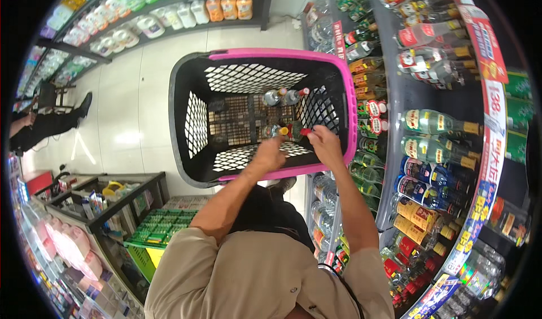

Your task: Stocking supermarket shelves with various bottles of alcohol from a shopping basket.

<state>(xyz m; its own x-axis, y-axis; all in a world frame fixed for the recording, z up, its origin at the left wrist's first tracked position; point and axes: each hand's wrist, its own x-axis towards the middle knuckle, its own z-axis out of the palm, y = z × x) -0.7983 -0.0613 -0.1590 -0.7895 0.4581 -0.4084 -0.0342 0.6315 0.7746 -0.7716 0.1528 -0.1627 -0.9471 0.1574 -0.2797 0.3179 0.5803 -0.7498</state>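
A deep black shopping basket (180, 120) with a pink handle (350, 107) and lattice sides stands before me on the floor. Inside, my right hand (325, 143) grips a glass bottle (295, 129) by its red cap. My left hand (271, 154) reaches over the near rim, its fingertips beside the yellow cap of another glass bottle (271, 130); whether they hold it is hidden. Toward the far side of the basket, two clear bottles lean next to each other, one yellow-capped (271, 97) and one red-capped (290, 97).
Shelves of bottles (427, 122) run close along my right. Plastic jugs and bottles (150, 26) fill a shelf at the far left. A green crate (163, 226) and a dark-framed counter (99, 209) stand at near left. A person's leg (46, 126) extends over the tiled floor (123, 107).
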